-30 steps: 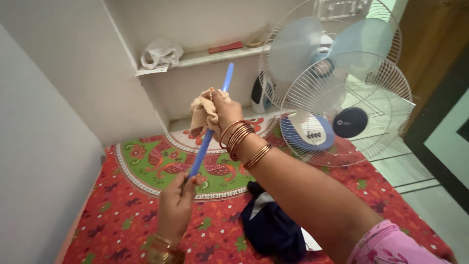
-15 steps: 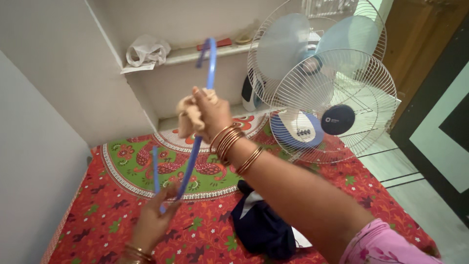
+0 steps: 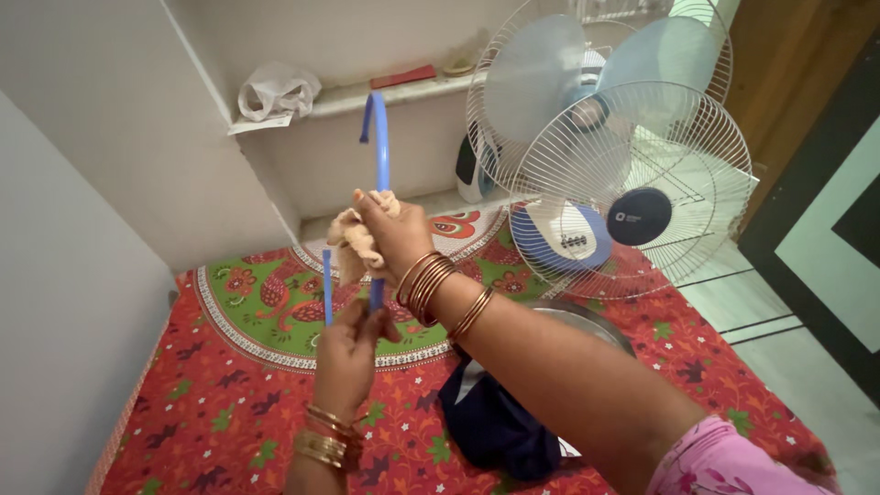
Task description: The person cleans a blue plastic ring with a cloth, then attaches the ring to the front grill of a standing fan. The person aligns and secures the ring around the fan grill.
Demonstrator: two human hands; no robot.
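Blue plastic strip [image 3: 378, 165], thin and curved like a hoop section, stood nearly upright in front of me, its top bending over toward the wall shelf [image 3: 367, 99] and its lower part passing down through both hands. My right hand [image 3: 394, 238] was closed around it partway up, with a crumpled beige cloth [image 3: 353, 240] pressed between the fingers and the strip. My left hand [image 3: 346, 353] was closed on the bottom, where a second blue end [image 3: 326, 286] stuck up beside the main length; I could not tell whether that was the same piece bent back or a separate one. As I judged it, the risk was the strip springing free: it looked flexed, and if either grip loosened it could whip sideways toward the fan grille [image 3: 632, 188] standing just to the right on the patterned red bedspread [image 3: 211, 403]. The cloth could also slide out of the right hand, since only the fingers pinned it. My right forearm reached in from the lower right, bangles at the wrist, hand turned so its back faced me. The left wrist came up from below, bent slightly, fingers curled toward the strip. A dark blue garment [image 3: 495, 422] lay on the bed under the right arm.
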